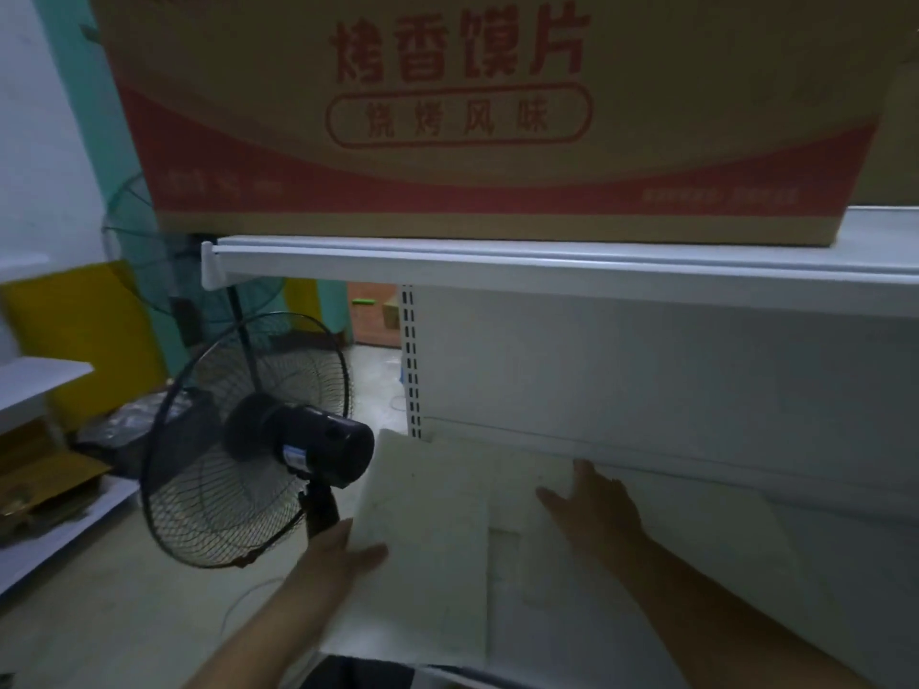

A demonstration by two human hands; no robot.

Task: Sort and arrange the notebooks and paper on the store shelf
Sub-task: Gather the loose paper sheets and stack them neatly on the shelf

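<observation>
One paper stack point(427, 529) gripped at its edge by my left hand point(343, 554) at the lower shelf point(855, 589); my right hand point(597, 504) lay flat, fingers straight, on loose sheets point(527, 479). I judged sorting unfinished, sheets askew

Wall point(30, 141): was white and teal, left.
Floor point(99, 629): was pale.
Fan point(258, 430): stood black beside the shelf point(497, 261).
Carton point(447, 116): sat atop it.
</observation>
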